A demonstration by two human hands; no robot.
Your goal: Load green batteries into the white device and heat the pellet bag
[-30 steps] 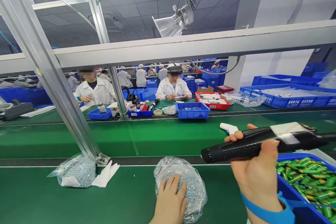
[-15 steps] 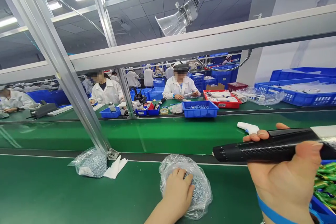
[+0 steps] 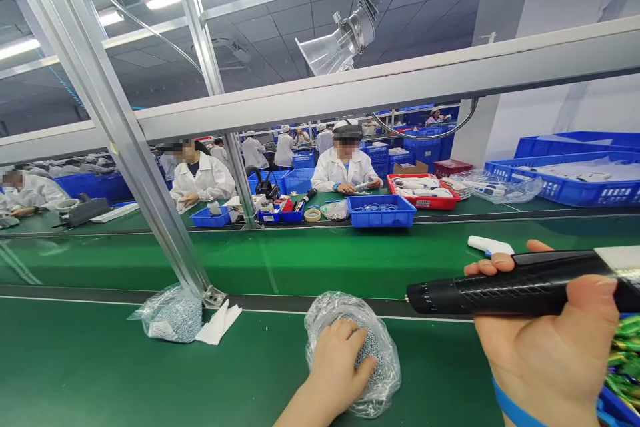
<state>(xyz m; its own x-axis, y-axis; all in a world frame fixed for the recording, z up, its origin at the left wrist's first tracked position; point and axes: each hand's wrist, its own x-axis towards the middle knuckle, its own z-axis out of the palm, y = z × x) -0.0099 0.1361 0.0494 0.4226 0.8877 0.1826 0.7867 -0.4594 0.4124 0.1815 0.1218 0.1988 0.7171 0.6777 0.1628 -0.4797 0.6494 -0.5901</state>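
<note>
Small metal screws (image 3: 371,355) fill a clear plastic bag (image 3: 387,383) that lies on the green bench in front of me. My left hand (image 3: 340,360) reaches into this bag, its fingers curled down among the screws; the fingertips are hidden. At the right, my right hand (image 3: 545,340) is closed round a black electric screwdriver (image 3: 505,285), held level above the bench with its tip pointing left. A white thermometer-gun-shaped housing (image 3: 490,244) lies on the green conveyor belt just beyond my right fingers.
Another bag of screws (image 3: 183,317) and folded white paper (image 3: 219,323) lie left, by a metal post (image 3: 145,193). A blue bin (image 3: 617,407) with green packets stands lower right. Across the belt (image 3: 300,253), a blue tray (image 3: 383,217), a red tray (image 3: 425,199) and co-workers (image 3: 345,167) are visible.
The white housing has shifted right along the belt. My left thumb and fingers have moved slightly among the screws. My right hand keeps hold of the screwdriver.
</note>
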